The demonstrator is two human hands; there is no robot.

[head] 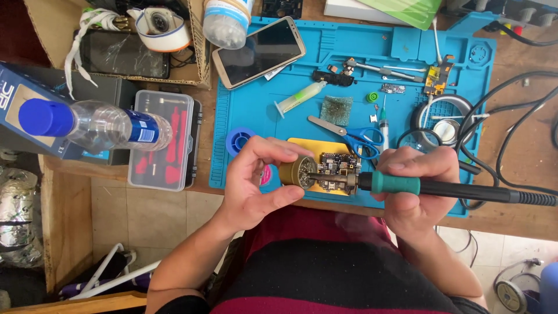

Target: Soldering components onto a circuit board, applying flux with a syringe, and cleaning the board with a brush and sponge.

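Observation:
My left hand [256, 186] grips a small round brass-wool tip cleaner [295, 172] near the front edge of the blue work mat [256, 87]. My right hand [415, 189] holds a soldering iron [401, 184] with a green grip and black handle. Its metal tip points left into the cleaner. Just behind the iron's barrel a circuit board [337, 166] lies on a yellow pad [314, 145].
On the mat lie blue-handled scissors [354, 136], a syringe [299, 97], a phone [258, 51], a solder spool [238, 139], tweezers and small parts. A water bottle [93, 123] and a clear tool case [163, 139] sit left. Black cables [511, 116] run on the right.

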